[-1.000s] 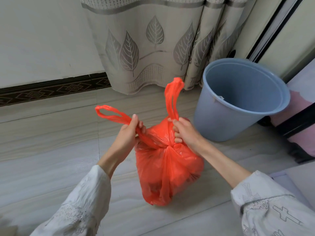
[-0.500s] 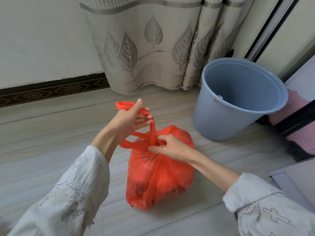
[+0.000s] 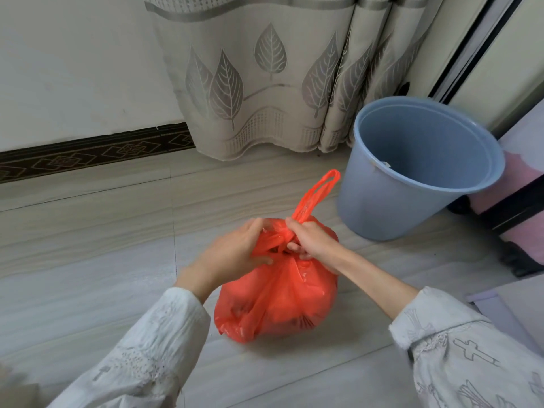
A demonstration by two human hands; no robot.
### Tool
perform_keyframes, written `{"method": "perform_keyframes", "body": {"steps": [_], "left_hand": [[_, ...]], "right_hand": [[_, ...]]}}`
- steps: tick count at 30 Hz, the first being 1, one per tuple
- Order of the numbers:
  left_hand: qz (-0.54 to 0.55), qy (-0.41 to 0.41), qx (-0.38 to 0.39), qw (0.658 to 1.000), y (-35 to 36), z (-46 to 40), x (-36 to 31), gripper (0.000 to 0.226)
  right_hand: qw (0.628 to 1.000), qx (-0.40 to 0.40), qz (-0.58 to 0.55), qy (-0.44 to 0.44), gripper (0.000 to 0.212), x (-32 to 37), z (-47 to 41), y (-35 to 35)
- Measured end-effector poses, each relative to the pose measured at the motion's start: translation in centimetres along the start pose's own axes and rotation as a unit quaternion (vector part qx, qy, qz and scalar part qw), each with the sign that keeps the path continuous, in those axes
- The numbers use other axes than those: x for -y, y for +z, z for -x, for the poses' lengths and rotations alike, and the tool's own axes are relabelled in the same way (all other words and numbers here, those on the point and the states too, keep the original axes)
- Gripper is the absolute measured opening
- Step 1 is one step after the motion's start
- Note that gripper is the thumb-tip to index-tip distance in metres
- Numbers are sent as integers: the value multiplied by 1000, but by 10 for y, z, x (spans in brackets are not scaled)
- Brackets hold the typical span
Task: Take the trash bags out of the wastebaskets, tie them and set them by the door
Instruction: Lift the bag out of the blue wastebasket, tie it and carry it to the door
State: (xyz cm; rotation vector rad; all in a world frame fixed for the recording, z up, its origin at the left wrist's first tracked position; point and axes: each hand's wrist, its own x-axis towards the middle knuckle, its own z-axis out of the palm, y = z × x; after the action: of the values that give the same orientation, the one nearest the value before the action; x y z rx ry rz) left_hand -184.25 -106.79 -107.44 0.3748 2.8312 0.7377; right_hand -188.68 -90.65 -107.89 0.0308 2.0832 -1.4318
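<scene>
A full orange trash bag (image 3: pixel 282 301) sits on the pale floor in the middle of the head view. Its two handles are crossed into a knot at the top. My left hand (image 3: pixel 235 251) grips the left handle strip close to the knot. My right hand (image 3: pixel 312 241) pinches the other handle, whose loop (image 3: pixel 318 192) sticks up and to the right. A light blue wastebasket (image 3: pixel 382 207) stands just right of the bag, with no liner in it.
A grey leaf-patterned curtain (image 3: pixel 265 83) hangs against the wall behind the bag. A dark patterned baseboard (image 3: pixel 88 156) runs along the left wall. Pink and black furniture (image 3: pixel 521 207) stands at the right edge, and a pale board (image 3: pixel 506 307) lies at lower right.
Both hands have come together on top of the bag and drawn the crossed handles down into a knot. One handle loop now points up to the right; the bag sits lower and rounder.
</scene>
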Motion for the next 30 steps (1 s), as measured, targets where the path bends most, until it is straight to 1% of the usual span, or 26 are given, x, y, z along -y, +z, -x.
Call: {"method": "perform_keyframes", "body": {"steps": [1, 2, 3, 5, 7, 8, 10, 11, 12, 14, 15, 18, 19, 20, 22, 23, 24, 25, 26, 27, 28, 29, 30], "left_hand": [[-30, -10, -1, 1000, -1, 0, 1, 42], [-28, -5, -10, 1000, -3, 1, -1, 34], [4, 3, -15, 1000, -5, 1, -3, 28], [127, 3, -6, 992, -10, 0, -10, 22], [218, -23, -9, 976, -15, 2, -17, 29], [242, -29, -8, 970, -17, 5, -21, 33], [247, -10, 15, 969, -18, 9, -27, 37], [226, 5, 33, 974, -17, 11, -30, 38], [194, 18, 49, 980, -16, 11, -33, 39], [150, 36, 74, 985, -14, 11, -37, 38], [120, 42, 90, 988, -13, 11, -38, 37], [-41, 46, 152, 986, -8, 13, -37, 40], [-75, 52, 165, 982, -6, 12, -35, 44], [-87, 57, 170, 980, -3, 12, -34, 50], [-53, 72, 153, 984, 3, 11, -30, 64], [-28, 71, 133, 988, 6, 10, -29, 68], [1, 63, 111, 992, 8, 9, -29, 68], [54, 43, 91, 993, 9, 7, -28, 65], [131, 9, 65, 989, 11, 6, -25, 60], [213, -26, 39, 976, 13, 6, -23, 55], [263, -47, 15, 964, 16, 6, -19, 45], [278, -44, -6, 959, 19, 5, -16, 31], [258, -21, -25, 965, 22, 6, -13, 22]], "right_hand": [[1000, -11, 11, 1, 45, 0, 0, -1], [999, -21, 24, 3, 47, -1, -1, -3], [999, -26, 34, 3, 48, -2, -1, -5], [999, -37, 39, -6, 46, -5, -3, -8], [996, -66, 62, -20, 44, -6, -8, -12], [991, -86, 103, -27, 44, -8, -10, -16], [967, -125, 222, -30, 47, -12, -16, -24], [957, -143, 250, -24, 48, -15, -19, -28], [959, -147, 243, -15, 48, -17, -20, -31], [977, -124, 174, -3, 47, -20, -21, -31], [986, -103, 129, 10, 46, -20, -19, -31], [999, -16, 21, 25, 44, -14, -7, -35], [1000, 14, 0, 18, 45, -13, -4, -37], [999, 39, -12, 14, 45, -13, -3, -38], [997, 79, -16, 15, 46, -14, -1, -39], [995, 92, -14, 17, 45, -15, -1, -38], [995, 100, -18, 21, 45, -16, -1, -38], [994, 103, -27, 24, 44, -16, -1, -38], [994, 101, -36, 27, 43, -17, -1, -38], [994, 99, -47, 31, 42, -18, -2, -39], [993, 99, -57, 35, 41, -18, -2, -40], [992, 103, -68, 38, 40, -19, -2, -40], [990, 109, -75, 39, 39, -19, -2, -40]]}}
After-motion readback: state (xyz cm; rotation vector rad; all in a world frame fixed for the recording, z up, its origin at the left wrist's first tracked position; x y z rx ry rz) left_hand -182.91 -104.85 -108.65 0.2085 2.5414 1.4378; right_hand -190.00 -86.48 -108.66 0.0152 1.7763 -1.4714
